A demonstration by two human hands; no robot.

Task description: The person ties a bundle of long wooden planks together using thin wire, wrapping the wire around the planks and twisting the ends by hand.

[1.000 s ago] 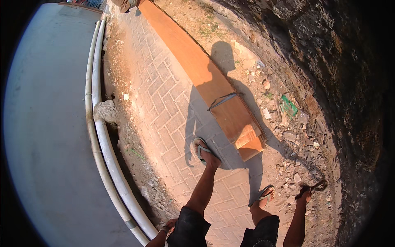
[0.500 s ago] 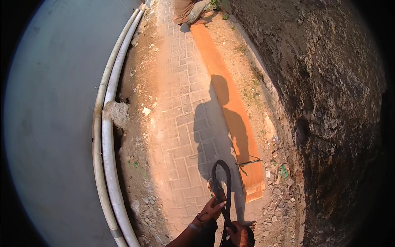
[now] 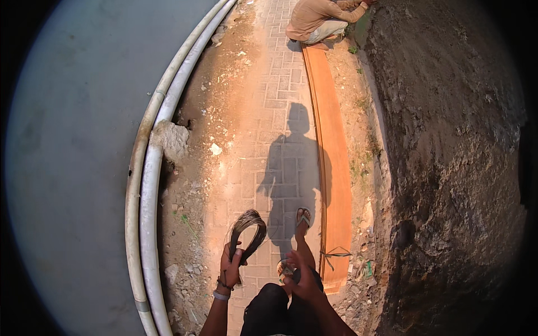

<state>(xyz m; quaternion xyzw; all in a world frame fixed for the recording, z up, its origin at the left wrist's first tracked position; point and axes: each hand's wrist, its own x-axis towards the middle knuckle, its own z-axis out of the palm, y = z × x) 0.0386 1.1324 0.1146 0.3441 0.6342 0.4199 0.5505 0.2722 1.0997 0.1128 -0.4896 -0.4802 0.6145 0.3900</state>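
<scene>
On the brick path, your left hand (image 3: 231,267) grips a looped bundle of dark wire (image 3: 245,232).
Your right hand (image 3: 302,278) hangs open, empty. Mind the tied orange boards (image 3: 334,190) just beside your sandalled foot (image 3: 302,217): the loop could snag there.

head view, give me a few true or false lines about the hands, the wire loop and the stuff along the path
1. The left hand grips a dark wire loop. True.
2. The right hand holds the loop too. False: it is open, apart from the loop, above the legs.
3. A long orange board lies along the right side of the brick path. True.
4. The pale pipes run along the right of the path. False: they run along its left.
5. Another person crouches at the far end of the board. True.
</scene>
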